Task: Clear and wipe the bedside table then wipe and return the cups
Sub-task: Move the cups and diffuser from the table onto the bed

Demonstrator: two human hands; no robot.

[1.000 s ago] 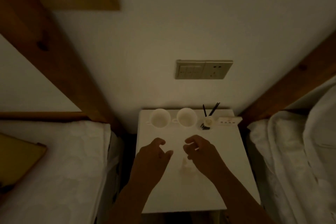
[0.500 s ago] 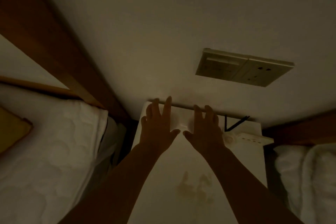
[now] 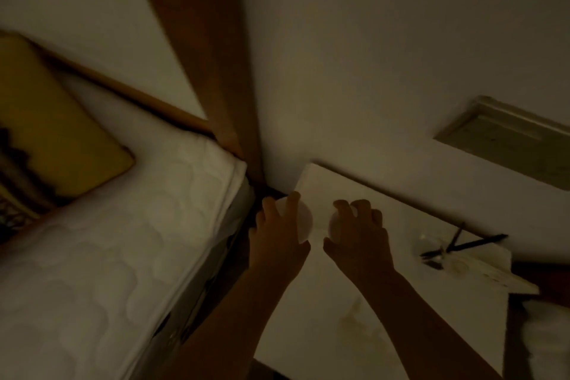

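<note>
The room is dim. A white bedside table [image 3: 333, 188] stands against the wall between two beds, with a brownish stain [image 3: 354, 324] on its near half. My left hand [image 3: 277, 241] is closed from above around one white cup [image 3: 303, 219] over the table's left edge. Beside it, my right hand [image 3: 357, 241] grips the second white cup [image 3: 334, 225]. Both cups are mostly hidden by my fingers.
At the table's back right lie dark sticks in a small holder [image 3: 456, 248] and a flat white box [image 3: 493, 274]. A white mattress [image 3: 108, 256] with a yellow pillow [image 3: 46, 133] lies left. A wooden post [image 3: 209, 55] and a wall switch panel [image 3: 509, 139] stand behind.
My hands reached from mid-table to the back and closed on the two cups, which now sit nearer and further left. The view swung left toward the bed.
</note>
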